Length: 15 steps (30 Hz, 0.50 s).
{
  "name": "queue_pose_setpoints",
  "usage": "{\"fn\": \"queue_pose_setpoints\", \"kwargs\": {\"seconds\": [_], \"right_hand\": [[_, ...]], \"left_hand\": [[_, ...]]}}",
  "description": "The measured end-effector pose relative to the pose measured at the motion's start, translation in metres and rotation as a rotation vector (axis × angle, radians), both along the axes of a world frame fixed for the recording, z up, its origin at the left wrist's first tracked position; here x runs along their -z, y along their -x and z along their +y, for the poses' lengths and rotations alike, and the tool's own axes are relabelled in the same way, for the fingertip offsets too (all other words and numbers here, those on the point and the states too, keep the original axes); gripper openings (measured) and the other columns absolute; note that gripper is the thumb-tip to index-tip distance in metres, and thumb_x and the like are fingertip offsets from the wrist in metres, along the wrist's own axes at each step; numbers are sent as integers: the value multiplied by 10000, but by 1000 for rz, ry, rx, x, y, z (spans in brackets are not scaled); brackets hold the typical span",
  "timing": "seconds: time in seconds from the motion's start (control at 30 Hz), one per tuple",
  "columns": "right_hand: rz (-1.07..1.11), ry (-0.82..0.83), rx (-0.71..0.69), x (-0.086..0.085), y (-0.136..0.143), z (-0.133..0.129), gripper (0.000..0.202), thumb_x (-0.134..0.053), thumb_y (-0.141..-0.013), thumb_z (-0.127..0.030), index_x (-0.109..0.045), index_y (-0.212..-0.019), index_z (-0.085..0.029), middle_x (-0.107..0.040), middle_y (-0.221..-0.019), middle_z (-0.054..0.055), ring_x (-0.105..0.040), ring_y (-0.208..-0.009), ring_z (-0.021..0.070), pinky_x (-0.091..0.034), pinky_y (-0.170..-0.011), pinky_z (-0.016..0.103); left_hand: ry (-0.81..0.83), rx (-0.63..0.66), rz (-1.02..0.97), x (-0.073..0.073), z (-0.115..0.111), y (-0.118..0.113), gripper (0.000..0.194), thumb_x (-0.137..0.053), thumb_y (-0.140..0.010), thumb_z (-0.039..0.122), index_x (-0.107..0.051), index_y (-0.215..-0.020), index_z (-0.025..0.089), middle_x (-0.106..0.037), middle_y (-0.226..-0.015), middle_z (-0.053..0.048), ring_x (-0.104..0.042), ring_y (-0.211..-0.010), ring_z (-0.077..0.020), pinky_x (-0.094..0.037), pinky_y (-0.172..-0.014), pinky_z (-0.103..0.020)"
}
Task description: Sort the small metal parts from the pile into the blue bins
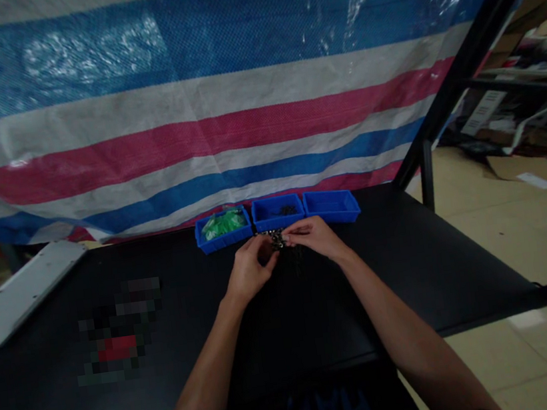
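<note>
Small shiny metal pieces [276,238] lie in a cluster on the black table, just in front of three blue bins. My left hand [254,265] is at the left side of the cluster, its thumb and fingers curled toward each other; what lies between them is too small to tell. From the right, my right hand [314,236] reaches the same pieces with thumb and fingertips pinched together, and what they hold cannot be made out. The middle bin [278,220] has small dark parts [288,210] at its right side.
A left bin [225,240] holds green plastic-wrapped items [225,223]; the right bin [333,207] shows no contents. A white metal panel [25,291] and a blurred-out patch are on the left. Behind hangs a striped sheet [194,135], with a black frame [466,58] at right.
</note>
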State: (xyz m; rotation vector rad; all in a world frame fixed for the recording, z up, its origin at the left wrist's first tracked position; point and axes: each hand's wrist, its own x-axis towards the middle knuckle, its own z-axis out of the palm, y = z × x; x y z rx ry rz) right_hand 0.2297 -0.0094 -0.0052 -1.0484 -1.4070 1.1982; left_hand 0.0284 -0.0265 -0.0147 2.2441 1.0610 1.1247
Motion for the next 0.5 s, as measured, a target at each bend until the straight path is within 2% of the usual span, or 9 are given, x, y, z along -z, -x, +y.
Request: {"fn": "queue_pose_setpoints", "kwargs": {"seconds": [0.07, 0.13, 0.2, 0.3, 0.5], "right_hand": [[113, -47, 194, 2, 4, 5, 287, -823, -649, -337, -785, -873, -160, -780, -790, 69, -738, -753, 224, -579, -811, 389], [222, -90, 326, 3, 8, 9, 372, -829, -651, -329, -772, -984, -174, -781, -990, 85, -732, -942, 249, -538, -945, 410], [290, -100, 327, 3, 10, 11, 488, -833, -657, -312, -731, -1120, -195, -734, -1164, 92, -693, -1081, 259, -480, -1036, 421], [325, -71, 257, 3, 7, 10, 570, -825, -673, -300, -677, -1218, -225, -695, -1246, 100, -683, -1110, 264, -461, -1052, 438], [297, -36, 228, -3, -4, 5, 388, -784, -720, -324, -730, -1090, -220, -739, -1146, 94, -739, -925, 231, -542, -901, 388]], "left_hand": [[-4, 6, 163, 0, -1, 2, 159, -655, -828, 163, -635, -982, 194, -641, -935, -43, -638, -761, -169, -562, -720, -306], [9, 22, 274, 2, 0, 2, 172, -656, -832, 156, -658, -999, 196, -646, -1004, -59, -647, -827, -191, -558, -768, -325], [23, 22, 326, 5, 1, 1, 172, -632, -856, 149, -668, -1017, 196, -647, -1032, -69, -648, -897, -213, -551, -815, -342], [28, 3, 349, 9, 2, -2, 123, -583, -892, 139, -667, -968, 187, -646, -1005, -74, -643, -921, -226, -542, -834, -353], [9, -27, 319, 7, 3, -2, 93, -569, -886, 118, -635, -926, 171, -648, -965, -81, -642, -869, -221, -538, -782, -336]]}}
